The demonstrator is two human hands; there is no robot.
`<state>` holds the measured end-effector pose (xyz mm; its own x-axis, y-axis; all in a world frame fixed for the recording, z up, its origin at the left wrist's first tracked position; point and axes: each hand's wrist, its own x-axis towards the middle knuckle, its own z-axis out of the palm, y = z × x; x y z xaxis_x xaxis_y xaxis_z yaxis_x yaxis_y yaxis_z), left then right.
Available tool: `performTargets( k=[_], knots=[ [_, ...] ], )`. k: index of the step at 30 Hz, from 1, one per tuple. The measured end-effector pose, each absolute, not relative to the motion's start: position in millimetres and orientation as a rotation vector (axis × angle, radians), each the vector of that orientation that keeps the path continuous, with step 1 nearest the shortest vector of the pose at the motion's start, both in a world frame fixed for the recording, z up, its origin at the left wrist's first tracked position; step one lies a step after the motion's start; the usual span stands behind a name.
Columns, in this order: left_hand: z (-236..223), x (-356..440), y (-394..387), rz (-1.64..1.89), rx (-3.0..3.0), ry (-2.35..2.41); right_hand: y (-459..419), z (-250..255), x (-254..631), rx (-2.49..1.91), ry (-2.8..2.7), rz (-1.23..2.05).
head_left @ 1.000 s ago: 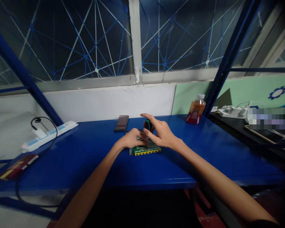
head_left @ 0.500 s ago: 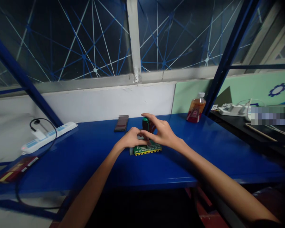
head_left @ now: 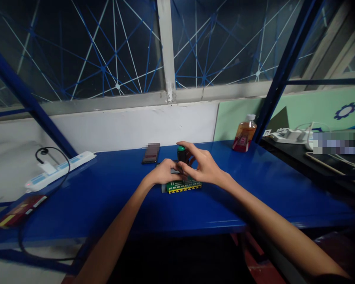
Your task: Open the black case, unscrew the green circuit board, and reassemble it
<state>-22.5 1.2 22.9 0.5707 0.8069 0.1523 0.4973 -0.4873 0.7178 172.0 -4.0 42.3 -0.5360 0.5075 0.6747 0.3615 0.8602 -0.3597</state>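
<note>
My right hand (head_left: 205, 165) is closed around the black handle of a screwdriver (head_left: 182, 154) with a green top cap. The tool stands nearly upright, its index finger reaching over the cap. Below it lies a green circuit board (head_left: 182, 185) with a yellow strip along its front edge, flat on a grey piece that shows at the left. My left hand (head_left: 162, 172) reaches over the board's left side, thumb and fingers pinched together near the lower end of the screwdriver. What is between those fingertips is hidden, as is the tool's tip.
On the blue table (head_left: 121, 205), a phone (head_left: 151, 153) lies behind my left hand. A drink bottle (head_left: 245, 134) stands at the back right. To the left are a white power strip (head_left: 60, 169) with a black cable and a red box (head_left: 20, 213). A white wall rises behind.
My right fingers have shifted slightly around the screwdriver handle, and more of the black handle shows. The left hand and the board stay in place.
</note>
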Motion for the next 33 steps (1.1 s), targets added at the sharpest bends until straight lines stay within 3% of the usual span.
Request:
performTargets(
  k=[33],
  knots=[
    [18.5,-23.9,4.0,0.710,2.159,0.970,-0.4,46.3,178.5,-0.673,-2.184,0.251]
  ],
)
